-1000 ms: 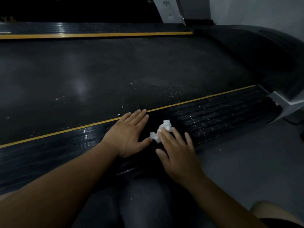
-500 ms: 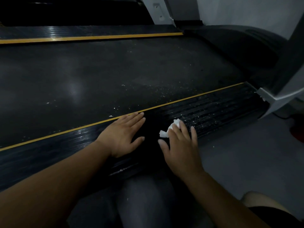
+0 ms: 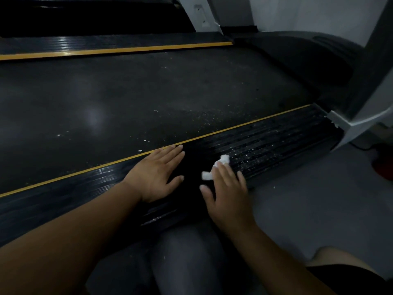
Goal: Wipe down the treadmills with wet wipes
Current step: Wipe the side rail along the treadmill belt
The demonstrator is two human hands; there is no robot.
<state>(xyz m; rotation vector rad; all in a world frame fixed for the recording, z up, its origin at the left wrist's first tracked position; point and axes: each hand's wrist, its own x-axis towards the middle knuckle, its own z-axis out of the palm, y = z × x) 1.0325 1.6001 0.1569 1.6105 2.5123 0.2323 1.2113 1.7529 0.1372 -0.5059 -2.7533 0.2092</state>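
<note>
A black treadmill belt (image 3: 127,99) fills the upper view, edged by a yellow line and a ribbed black side rail (image 3: 276,137). White specks of dust lie on the rail and belt to the right. My left hand (image 3: 157,173) rests flat on the rail, fingers straight. My right hand (image 3: 227,188) presses a crumpled white wet wipe (image 3: 214,167) onto the rail with straight fingers; most of the wipe is hidden under them.
The far side rail (image 3: 106,44) with its yellow stripe runs along the top. A dark motor cover (image 3: 297,58) and a grey upright (image 3: 374,81) stand at right. Grey floor (image 3: 319,199) lies beside the rail. My knee (image 3: 185,256) is at bottom centre.
My right hand has slid the wipe to the right along the rail, away from my left hand. The left hand has stayed flat on the rail.
</note>
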